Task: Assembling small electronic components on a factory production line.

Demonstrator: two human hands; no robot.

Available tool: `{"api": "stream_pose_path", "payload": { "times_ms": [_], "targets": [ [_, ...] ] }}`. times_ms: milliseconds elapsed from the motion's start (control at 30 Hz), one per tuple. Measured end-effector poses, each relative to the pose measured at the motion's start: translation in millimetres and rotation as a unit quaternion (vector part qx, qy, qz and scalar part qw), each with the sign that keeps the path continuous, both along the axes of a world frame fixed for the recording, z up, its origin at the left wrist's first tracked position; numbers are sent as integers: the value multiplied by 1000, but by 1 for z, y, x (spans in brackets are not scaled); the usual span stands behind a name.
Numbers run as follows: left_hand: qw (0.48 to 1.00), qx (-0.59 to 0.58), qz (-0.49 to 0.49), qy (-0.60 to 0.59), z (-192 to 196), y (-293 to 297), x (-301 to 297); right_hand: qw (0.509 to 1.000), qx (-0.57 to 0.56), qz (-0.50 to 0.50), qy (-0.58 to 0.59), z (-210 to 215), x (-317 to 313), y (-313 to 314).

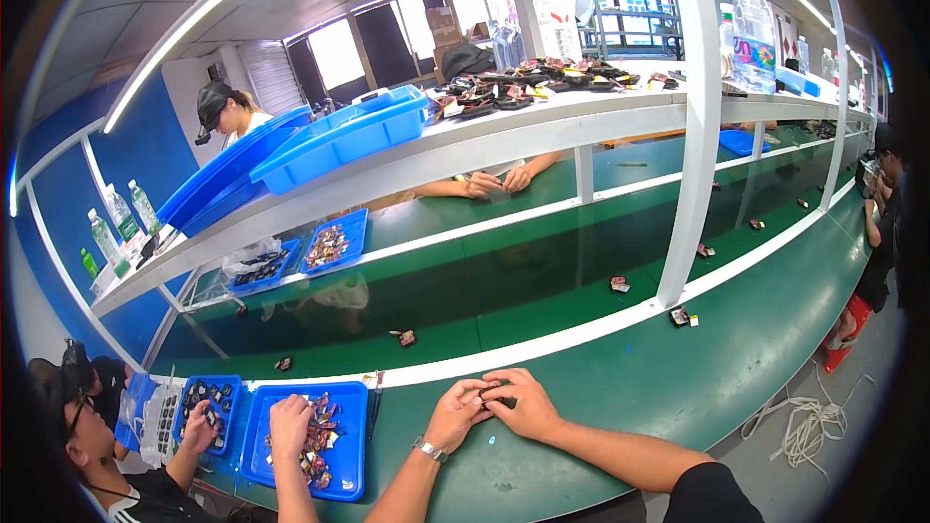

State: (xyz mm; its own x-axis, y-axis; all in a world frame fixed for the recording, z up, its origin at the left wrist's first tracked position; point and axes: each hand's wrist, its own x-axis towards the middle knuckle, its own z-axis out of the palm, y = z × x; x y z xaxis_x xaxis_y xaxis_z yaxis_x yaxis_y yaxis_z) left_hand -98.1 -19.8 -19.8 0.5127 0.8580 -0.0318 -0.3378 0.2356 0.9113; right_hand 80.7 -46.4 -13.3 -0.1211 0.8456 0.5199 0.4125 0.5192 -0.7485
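My left hand, with a silver watch on the wrist, and my right hand meet over the green bench. Between their fingertips is a small black part, mostly covered by the fingers, so its exact kind does not show. Both hands are closed on it. A tiny pale blue scrap lies on the bench just below them. Left of my hands stands a blue tray of small reddish, black and yellow-labelled pieces; a co-worker's hand reaches into it.
The co-worker's other hand holds a small piece over another blue tray. Small parts lie spaced along the green belt. A white post and a shelf stand ahead, piled with parts. Across, another person's hands work.
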Motion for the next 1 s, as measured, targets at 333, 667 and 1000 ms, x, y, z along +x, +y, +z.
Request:
{"api": "stream_pose_path", "payload": {
  "times_ms": [333,667,1000],
  "targets": [
    [999,4,4,-51,-4,1,1,997,76,-26,-23,12,-2,-4],
    [998,3,4,-58,-8,1,1,998,56,-24,7,5,-4,-3],
    [998,2,45,-54,-3,-1,6,997,73,-17,-37,11,-1,-1]
  ]
}}
